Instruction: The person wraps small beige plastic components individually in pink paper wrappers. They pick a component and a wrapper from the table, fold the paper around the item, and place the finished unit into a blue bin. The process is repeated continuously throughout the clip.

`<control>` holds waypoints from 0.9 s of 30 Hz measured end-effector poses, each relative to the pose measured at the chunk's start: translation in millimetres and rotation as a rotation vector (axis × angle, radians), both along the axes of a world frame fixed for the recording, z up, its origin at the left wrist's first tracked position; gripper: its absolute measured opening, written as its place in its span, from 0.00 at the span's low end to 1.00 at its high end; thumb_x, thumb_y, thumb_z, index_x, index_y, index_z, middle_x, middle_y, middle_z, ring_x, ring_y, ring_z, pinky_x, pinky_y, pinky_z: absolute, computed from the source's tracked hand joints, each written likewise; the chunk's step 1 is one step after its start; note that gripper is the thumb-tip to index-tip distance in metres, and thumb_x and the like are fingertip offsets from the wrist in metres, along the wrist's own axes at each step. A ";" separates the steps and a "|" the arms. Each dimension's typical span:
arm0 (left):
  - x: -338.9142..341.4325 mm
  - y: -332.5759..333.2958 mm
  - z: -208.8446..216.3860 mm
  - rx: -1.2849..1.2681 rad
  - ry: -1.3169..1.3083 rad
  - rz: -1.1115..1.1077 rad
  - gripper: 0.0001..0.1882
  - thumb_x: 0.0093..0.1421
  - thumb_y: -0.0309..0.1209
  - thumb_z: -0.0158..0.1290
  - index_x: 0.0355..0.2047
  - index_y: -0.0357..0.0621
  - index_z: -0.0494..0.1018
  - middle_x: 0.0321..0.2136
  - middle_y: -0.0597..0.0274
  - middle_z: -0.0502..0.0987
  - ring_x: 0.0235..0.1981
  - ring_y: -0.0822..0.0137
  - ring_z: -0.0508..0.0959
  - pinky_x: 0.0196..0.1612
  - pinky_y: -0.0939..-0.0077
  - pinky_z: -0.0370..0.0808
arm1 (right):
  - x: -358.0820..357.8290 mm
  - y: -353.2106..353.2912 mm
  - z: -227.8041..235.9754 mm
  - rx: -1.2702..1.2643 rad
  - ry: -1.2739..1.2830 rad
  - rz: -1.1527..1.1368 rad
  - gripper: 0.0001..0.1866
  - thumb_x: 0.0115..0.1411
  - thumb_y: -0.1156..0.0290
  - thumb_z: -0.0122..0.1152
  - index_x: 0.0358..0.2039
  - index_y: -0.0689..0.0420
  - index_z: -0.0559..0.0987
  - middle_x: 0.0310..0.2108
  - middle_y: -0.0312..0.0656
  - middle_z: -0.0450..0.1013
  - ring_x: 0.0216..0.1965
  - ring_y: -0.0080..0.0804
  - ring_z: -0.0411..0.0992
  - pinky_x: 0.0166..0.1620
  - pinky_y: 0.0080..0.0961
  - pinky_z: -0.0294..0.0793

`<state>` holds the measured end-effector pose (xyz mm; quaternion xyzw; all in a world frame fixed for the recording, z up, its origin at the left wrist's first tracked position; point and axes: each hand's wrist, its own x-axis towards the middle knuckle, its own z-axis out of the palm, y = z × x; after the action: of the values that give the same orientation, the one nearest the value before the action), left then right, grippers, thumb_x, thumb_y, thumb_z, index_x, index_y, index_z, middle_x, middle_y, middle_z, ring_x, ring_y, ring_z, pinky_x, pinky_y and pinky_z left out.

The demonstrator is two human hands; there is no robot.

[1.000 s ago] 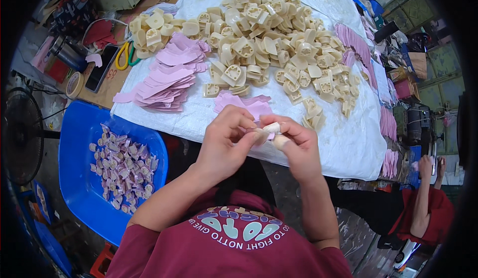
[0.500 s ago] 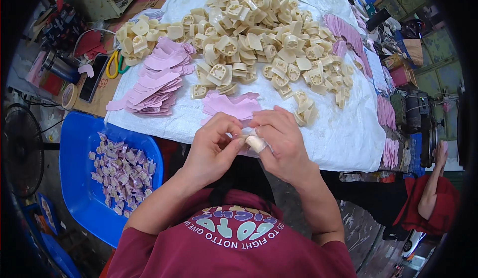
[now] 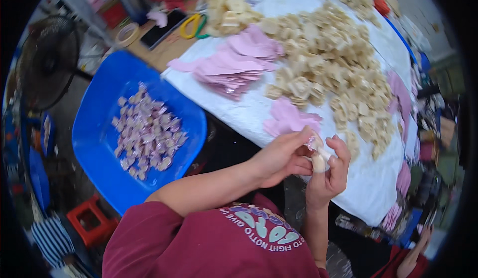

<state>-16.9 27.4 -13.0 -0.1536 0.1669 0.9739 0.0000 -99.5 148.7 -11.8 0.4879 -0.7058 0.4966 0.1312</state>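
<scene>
Raised over the near edge of the cloth, my left hand [image 3: 284, 161] is closed with its fingertips on a small pink, shiny wrapped piece [image 3: 312, 141]. Its exact shape is partly hidden by the fingers. Close beside it, my right hand [image 3: 326, 181] has its fingers curled but apart from the thumb, and I see nothing gripped in it. A pale wrap covers the right thumb [image 3: 319, 162]. Just beyond my hands lie a few loose pink cut pieces [image 3: 289, 117]. Farther left is a stack of the same pink pieces [image 3: 239, 61].
A large heap of cream moulded plastic pieces [image 3: 328, 54] covers the white cloth [image 3: 368, 198]. At left, a blue basin [image 3: 92, 123] holds many small pink wrapped pieces [image 3: 144, 133]. Scissors [image 3: 191, 26], a phone [image 3: 162, 29], a fan [image 3: 50, 64] and a red stool [image 3: 92, 220] are around it.
My view has turned left, toward the basin. Both hands have come up off the table's edge; the right fingers have spread from the thumb, while the left holds the small piece.
</scene>
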 end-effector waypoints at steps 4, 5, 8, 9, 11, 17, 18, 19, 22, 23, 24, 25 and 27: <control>6.6 0.4 8.3 0.082 0.058 0.165 0.21 0.66 0.35 0.41 0.58 0.42 0.63 0.41 0.59 0.74 0.37 0.69 0.77 0.37 0.72 0.76 | 27.1 -17.5 15.6 -0.286 -0.999 0.117 0.26 0.59 0.73 0.52 0.58 0.70 0.65 0.56 0.52 0.66 0.54 0.36 0.69 0.54 0.27 0.70; 8.5 1.0 15.5 -0.016 0.044 0.195 0.21 0.66 0.34 0.41 0.58 0.42 0.62 0.41 0.59 0.74 0.37 0.69 0.77 0.37 0.73 0.76 | 25.6 -17.8 8.6 -0.247 -1.058 0.181 0.27 0.60 0.72 0.54 0.59 0.69 0.64 0.60 0.52 0.61 0.58 0.38 0.65 0.56 0.30 0.69; 11.1 1.5 26.7 -0.239 0.025 0.233 0.23 0.66 0.34 0.40 0.60 0.42 0.60 0.40 0.62 0.73 0.38 0.74 0.75 0.36 0.80 0.74 | 20.3 -20.9 -0.4 -0.193 -1.112 0.320 0.29 0.60 0.71 0.56 0.60 0.65 0.63 0.67 0.51 0.50 0.63 0.37 0.60 0.61 0.31 0.63; 8.1 0.6 26.6 -0.349 0.018 0.296 0.22 0.67 0.34 0.40 0.60 0.42 0.60 0.41 0.62 0.73 0.38 0.75 0.74 0.36 0.82 0.73 | 20.2 -21.6 3.4 -0.145 -1.124 0.314 0.29 0.60 0.70 0.56 0.60 0.65 0.63 0.67 0.51 0.51 0.62 0.37 0.60 0.61 0.31 0.63; 0.8 -0.1 26.1 -0.569 0.004 0.420 0.22 0.68 0.33 0.39 0.60 0.42 0.60 0.42 0.62 0.73 0.39 0.78 0.72 0.36 0.84 0.72 | 17.4 -20.3 6.0 -0.103 -1.173 0.320 0.29 0.61 0.69 0.56 0.60 0.65 0.63 0.67 0.51 0.52 0.60 0.35 0.62 0.60 0.29 0.64; -3.8 8.8 19.0 -0.854 0.113 0.502 0.22 0.69 0.32 0.42 0.62 0.41 0.58 0.43 0.63 0.71 0.42 0.78 0.70 0.45 0.83 0.69 | 18.4 -33.1 11.7 -0.284 -1.211 0.286 0.27 0.64 0.64 0.53 0.60 0.66 0.64 0.62 0.50 0.60 0.51 0.28 0.69 0.51 0.22 0.70; -6.5 8.9 18.1 -0.946 0.105 0.579 0.23 0.69 0.32 0.42 0.62 0.41 0.58 0.42 0.64 0.71 0.42 0.77 0.70 0.48 0.82 0.68 | 17.5 -31.4 7.0 -0.238 -1.160 0.265 0.26 0.65 0.64 0.52 0.59 0.66 0.64 0.60 0.50 0.61 0.51 0.28 0.69 0.51 0.22 0.70; -6.7 8.3 18.0 -0.847 0.093 0.550 0.23 0.69 0.32 0.42 0.62 0.40 0.58 0.41 0.64 0.71 0.42 0.77 0.70 0.48 0.82 0.68 | 18.4 -32.2 3.8 -0.192 -1.109 0.244 0.25 0.66 0.63 0.51 0.58 0.66 0.65 0.59 0.49 0.63 0.50 0.28 0.69 0.51 0.22 0.70; -4.5 7.5 19.4 -0.694 0.077 0.499 0.22 0.69 0.31 0.42 0.62 0.40 0.59 0.39 0.65 0.71 0.41 0.78 0.70 0.47 0.82 0.68 | 11.6 -24.3 9.3 -0.141 -1.179 0.355 0.22 0.67 0.64 0.48 0.55 0.66 0.68 0.53 0.47 0.67 0.50 0.28 0.69 0.53 0.24 0.68; -2.5 7.0 24.1 -0.740 0.087 0.507 0.23 0.69 0.32 0.42 0.62 0.40 0.58 0.38 0.66 0.71 0.40 0.78 0.70 0.46 0.82 0.69 | 10.8 -25.4 15.8 -0.137 -1.237 0.425 0.21 0.67 0.64 0.47 0.53 0.66 0.69 0.51 0.46 0.68 0.51 0.29 0.69 0.53 0.25 0.67; -1.0 7.9 26.4 -0.780 0.097 0.512 0.23 0.69 0.32 0.42 0.62 0.40 0.58 0.37 0.66 0.71 0.39 0.78 0.70 0.44 0.82 0.69 | 11.8 -22.5 10.7 -0.128 -1.151 0.384 0.21 0.67 0.65 0.46 0.55 0.66 0.68 0.52 0.46 0.68 0.51 0.30 0.68 0.54 0.26 0.67; -1.0 6.5 23.5 -0.803 0.115 0.457 0.23 0.69 0.33 0.41 0.63 0.39 0.58 0.38 0.67 0.71 0.40 0.78 0.70 0.45 0.82 0.69 | 14.0 -18.1 0.4 -0.119 -1.064 0.343 0.21 0.68 0.66 0.46 0.56 0.66 0.66 0.53 0.46 0.67 0.52 0.32 0.68 0.55 0.27 0.67; -2.7 0.5 14.3 -0.849 0.149 0.347 0.24 0.70 0.34 0.41 0.63 0.39 0.56 0.38 0.67 0.71 0.40 0.78 0.69 0.45 0.82 0.69 | 17.6 -16.9 -9.5 -0.080 -0.903 0.253 0.22 0.68 0.67 0.45 0.57 0.66 0.64 0.54 0.46 0.66 0.53 0.33 0.68 0.55 0.27 0.67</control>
<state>-19.6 27.9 1.3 -0.0951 0.5223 0.8134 -0.2378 -81.9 131.8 -21.2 0.2997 -0.6074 0.6982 -0.2319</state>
